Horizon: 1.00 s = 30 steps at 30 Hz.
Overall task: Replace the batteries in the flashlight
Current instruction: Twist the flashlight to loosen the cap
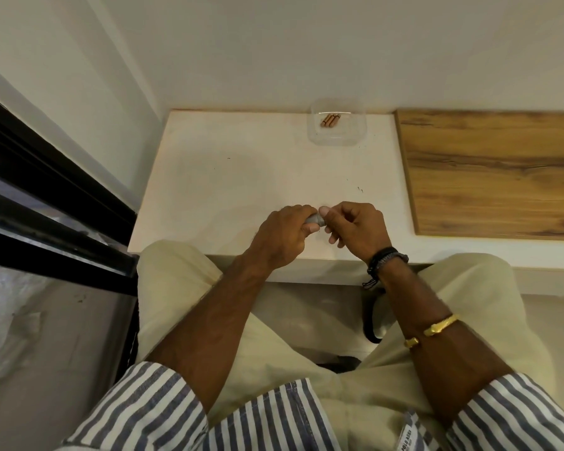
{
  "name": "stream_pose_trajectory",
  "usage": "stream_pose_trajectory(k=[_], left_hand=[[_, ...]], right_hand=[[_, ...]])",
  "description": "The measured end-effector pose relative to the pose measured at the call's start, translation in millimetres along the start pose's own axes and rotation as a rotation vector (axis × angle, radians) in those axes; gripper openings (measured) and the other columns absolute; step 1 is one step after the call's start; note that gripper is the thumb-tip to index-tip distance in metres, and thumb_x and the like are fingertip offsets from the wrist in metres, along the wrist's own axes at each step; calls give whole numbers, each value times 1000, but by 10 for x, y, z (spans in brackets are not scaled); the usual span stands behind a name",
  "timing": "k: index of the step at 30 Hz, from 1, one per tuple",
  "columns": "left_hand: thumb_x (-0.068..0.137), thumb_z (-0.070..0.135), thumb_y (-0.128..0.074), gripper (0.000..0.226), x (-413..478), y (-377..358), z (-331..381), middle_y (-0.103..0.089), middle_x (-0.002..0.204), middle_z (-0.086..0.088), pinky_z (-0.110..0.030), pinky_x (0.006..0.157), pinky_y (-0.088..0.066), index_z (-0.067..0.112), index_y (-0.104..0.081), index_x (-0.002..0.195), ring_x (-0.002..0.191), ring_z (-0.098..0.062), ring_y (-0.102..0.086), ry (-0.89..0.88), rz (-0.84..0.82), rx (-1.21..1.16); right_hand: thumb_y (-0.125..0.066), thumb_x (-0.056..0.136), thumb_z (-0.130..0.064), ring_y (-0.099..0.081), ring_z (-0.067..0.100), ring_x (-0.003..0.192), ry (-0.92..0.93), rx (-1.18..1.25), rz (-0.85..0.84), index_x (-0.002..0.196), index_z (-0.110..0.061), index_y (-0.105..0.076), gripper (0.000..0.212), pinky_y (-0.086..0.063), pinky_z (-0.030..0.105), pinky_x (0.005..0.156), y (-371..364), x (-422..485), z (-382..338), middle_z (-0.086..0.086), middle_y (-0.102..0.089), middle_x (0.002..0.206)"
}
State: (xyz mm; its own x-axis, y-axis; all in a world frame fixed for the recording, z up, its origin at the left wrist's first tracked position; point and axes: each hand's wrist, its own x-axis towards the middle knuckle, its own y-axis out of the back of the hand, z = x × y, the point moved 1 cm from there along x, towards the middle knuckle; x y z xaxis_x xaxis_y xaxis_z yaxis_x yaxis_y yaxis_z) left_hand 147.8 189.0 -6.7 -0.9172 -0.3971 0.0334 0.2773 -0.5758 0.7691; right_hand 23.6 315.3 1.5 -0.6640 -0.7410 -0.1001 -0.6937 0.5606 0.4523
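**Flashlight held in both hands; batteries lie apart in the tub**

Left hand (282, 234): fingers curled round the flashlight (315, 219), covering most of the body. Only a short grey end shows, poking out toward the right hand.

Right hand (355, 226): thumb and forefinger pinch that exposed end, and the other fingers are loosely curled beneath it. The grip looks set for twisting a cap. Whether the cap is loose, off or tight cannot be told, because the joint is hidden by the fingers.

Flashlight position: held just over the near edge of the table (225, 177), right in front of the person's lap. It is not resting flat.

Beyond the flashlight, well apart at the far side of the table against the wall, stands a clear tub (316, 135). In it lie a few copper-coloured batteries (330, 120), side by side. No battery is near the flashlight or in either hand.

To the right of the flashlight, some way off, lies a wooden board (489, 170).

Progress (judgement): early stage.
- Done: flashlight picked up and gripped for opening.
- Cannot tell: whether the tub batteries are the fresh set or the spent ones.
- Left, if fresh: open the end, take out the old cells, fetch and load the new ones, close the cap.
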Motion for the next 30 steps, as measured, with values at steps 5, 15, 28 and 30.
stream_pose_trajectory(k=[5,15,28,30], left_hand=[[101,25,-54,28,10,11,-12,-71,109,-12,-44,84,-54,7,-62,121,92,-27,-63,11,26,-13],[101,27,-52,27,9,64,-48,-70,103,-12,-46,80,-55,7,-62,117,86,-26,-62,22,40,18],[100,25,-56,23,13,-44,12,-70,101,-8,-48,79,-52,10,-63,116,84,-24,-59,-18,0,68],[100,25,-56,21,18,-58,19,-69,98,-6,-48,78,-51,11,-63,113,82,-22,-57,-20,-5,73]], right_hand=[[-76,88,-6,-71,21,94,145,39,-39,109,-12,-77,21,-61,41,83,56,21,14,3,-76,102],[-60,93,-60,-68,8,53,-87,37,-1,86,-20,-76,43,-53,23,47,25,6,12,-3,-75,70],[-64,96,-40,-74,12,74,-116,53,-39,102,-21,-70,21,-59,26,60,35,17,18,-2,-75,93],[-60,97,-50,-69,6,57,-99,-39,2,86,-17,-71,37,-53,22,52,35,22,49,-3,-74,75]])
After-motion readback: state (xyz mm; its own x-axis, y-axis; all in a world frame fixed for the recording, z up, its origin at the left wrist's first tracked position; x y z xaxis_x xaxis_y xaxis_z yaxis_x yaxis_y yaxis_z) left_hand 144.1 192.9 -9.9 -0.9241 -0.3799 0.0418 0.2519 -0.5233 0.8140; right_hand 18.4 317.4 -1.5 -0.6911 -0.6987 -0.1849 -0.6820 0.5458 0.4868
